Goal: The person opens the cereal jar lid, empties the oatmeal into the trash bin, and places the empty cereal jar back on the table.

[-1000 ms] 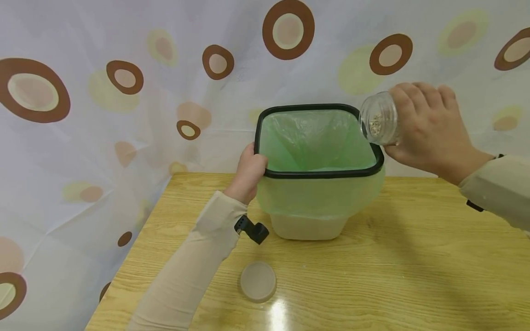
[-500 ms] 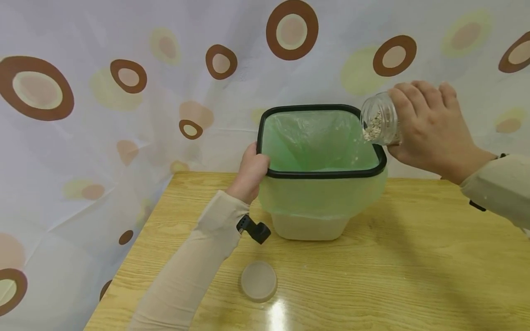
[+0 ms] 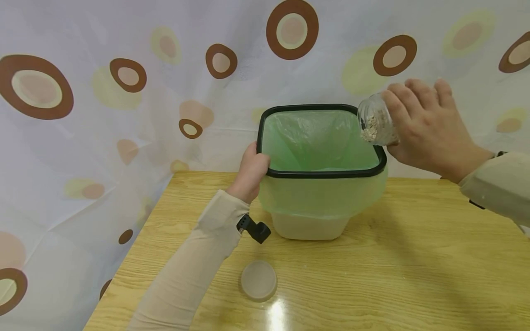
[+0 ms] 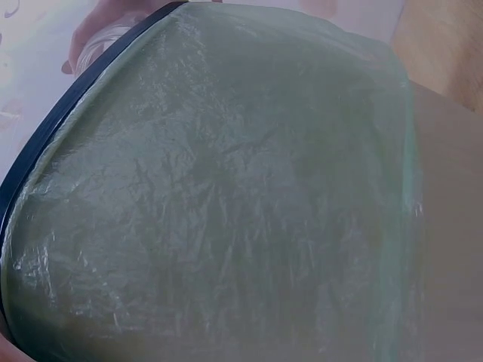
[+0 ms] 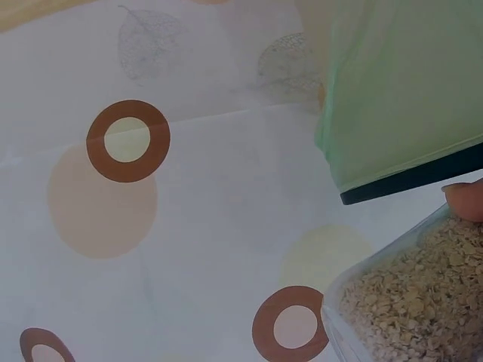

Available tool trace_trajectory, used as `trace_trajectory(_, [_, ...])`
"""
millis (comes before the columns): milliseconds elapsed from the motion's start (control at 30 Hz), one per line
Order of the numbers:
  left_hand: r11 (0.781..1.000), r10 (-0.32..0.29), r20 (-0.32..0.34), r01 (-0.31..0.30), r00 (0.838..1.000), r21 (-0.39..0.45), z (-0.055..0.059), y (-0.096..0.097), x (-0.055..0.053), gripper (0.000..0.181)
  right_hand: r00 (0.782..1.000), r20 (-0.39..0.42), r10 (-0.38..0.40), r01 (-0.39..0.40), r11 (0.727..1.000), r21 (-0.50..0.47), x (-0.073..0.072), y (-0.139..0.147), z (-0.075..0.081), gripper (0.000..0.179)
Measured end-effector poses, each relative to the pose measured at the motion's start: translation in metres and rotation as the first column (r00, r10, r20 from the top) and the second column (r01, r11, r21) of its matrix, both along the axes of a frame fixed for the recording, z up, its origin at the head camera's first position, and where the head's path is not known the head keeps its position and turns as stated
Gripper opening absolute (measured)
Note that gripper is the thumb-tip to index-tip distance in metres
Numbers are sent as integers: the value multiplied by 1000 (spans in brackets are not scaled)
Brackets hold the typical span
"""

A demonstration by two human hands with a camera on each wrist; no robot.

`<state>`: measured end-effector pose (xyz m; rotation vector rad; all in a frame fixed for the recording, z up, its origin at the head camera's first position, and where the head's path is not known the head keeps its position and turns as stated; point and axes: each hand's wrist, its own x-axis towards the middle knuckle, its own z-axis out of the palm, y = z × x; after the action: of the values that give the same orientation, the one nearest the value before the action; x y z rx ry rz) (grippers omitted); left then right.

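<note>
A trash bin with a black rim (image 3: 323, 174) stands on the table, lined with a thin green plastic bag (image 3: 319, 195) folded over its outside. My left hand (image 3: 250, 172) grips the rim at the left side. In my right hand (image 3: 428, 126) is a clear glass jar (image 3: 378, 117), tipped on its side with its mouth over the bin's right edge. Pale rolled oats (image 5: 423, 294) fill much of the jar in the right wrist view, and some lie at its mouth. The left wrist view mostly shows the bag's wrinkled side (image 4: 226, 196).
A round beige lid (image 3: 258, 280) lies on the wooden table (image 3: 372, 280) in front of the bin. Behind hangs a pale curtain with brown rings (image 3: 291, 30). A black wrist camera (image 3: 254, 230) sits on the left sleeve.
The jar has tipped further, and oats have slid toward its mouth; half a second ago a few flakes were falling into the bin. My left hand keeps its place on the rim.
</note>
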<state>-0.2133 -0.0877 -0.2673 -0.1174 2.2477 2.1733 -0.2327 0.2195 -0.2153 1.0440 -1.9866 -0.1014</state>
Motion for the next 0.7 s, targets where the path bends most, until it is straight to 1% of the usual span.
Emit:
trace_trajectory(200, [1000,2,12,-2,1000,-4,0,0,0,69,999,-36,5,-4,1000,25,0,-2,-1,88])
trace_trajectory(333, [1000,7,10,-7,1000,-3,0,0,0,68,1000,-26,-6,8,999,53,2,-1,0,86])
trace_trajectory(533, [1000,5,19,-5,1000,-1,0,0,0,69,1000,-12,-20,20,999,45,2,1,1,80])
trace_trajectory(700, [1000,4,17,-4,1000,-4,0,0,0,66,1000,-28,-6,7,999,33,2,0,2,83])
